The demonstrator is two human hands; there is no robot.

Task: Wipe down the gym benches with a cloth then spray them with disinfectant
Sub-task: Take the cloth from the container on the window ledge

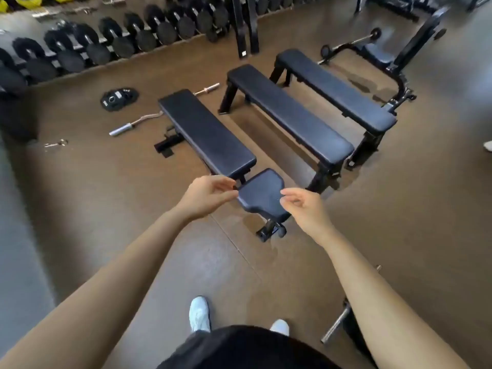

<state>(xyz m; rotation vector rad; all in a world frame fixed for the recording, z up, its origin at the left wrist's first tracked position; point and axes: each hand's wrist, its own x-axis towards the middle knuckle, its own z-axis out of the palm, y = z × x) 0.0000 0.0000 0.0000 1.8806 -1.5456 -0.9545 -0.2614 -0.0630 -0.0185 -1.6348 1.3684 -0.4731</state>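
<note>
head view: both hands hover empty above the floor, fingers loosely curled; left grip (210, 194) and right grip (303, 206) flank the seat pad (262, 195) of the nearest gym bench (206, 133), no cloth visible.

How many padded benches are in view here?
3 flat benches in a row: nearest bench just beyond the hands, middle bench, far bench to its right. The padded station behind may be another.
</note>
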